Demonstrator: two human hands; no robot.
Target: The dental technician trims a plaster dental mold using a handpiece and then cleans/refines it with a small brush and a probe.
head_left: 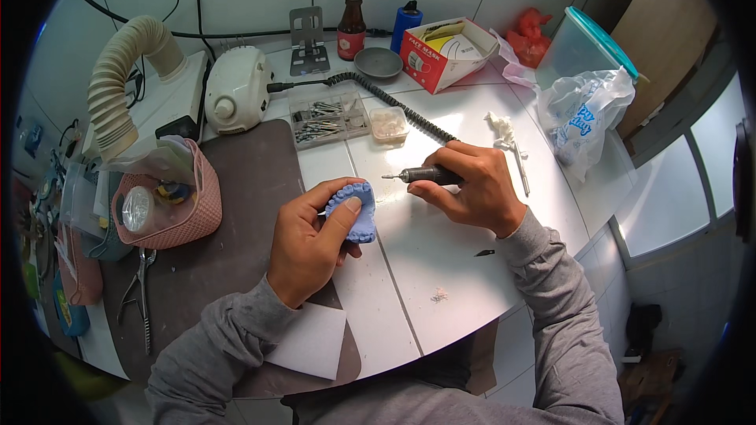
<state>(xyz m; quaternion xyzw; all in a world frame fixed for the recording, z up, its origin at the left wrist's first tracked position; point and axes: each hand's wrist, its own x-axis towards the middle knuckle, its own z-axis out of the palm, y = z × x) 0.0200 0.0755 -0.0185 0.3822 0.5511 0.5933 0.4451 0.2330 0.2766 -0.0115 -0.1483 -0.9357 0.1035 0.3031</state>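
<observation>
My left hand (pixel 311 240) grips a blue dental cast (pixel 353 208) just above the white table (pixel 441 244), thumb pressed on its top. My right hand (pixel 472 189) holds a dark rotary handpiece (pixel 421 175) like a pen, its small burr tip pointing left, a short gap from the cast's upper edge. A coiled black cord (pixel 394 102) runs from the handpiece back to a white motor unit (pixel 236 88). Both forearms wear grey sleeves.
A clear box of burs (pixel 327 120) and a small tub (pixel 388 122) stand behind my hands. A pink basket (pixel 169 205), pliers (pixel 138 283) and a dark mat (pixel 236 212) lie left. A beige suction hose (pixel 122 79), brown bottle (pixel 351 24), mask box (pixel 445 51) and plastic bag (pixel 587 110) line the back.
</observation>
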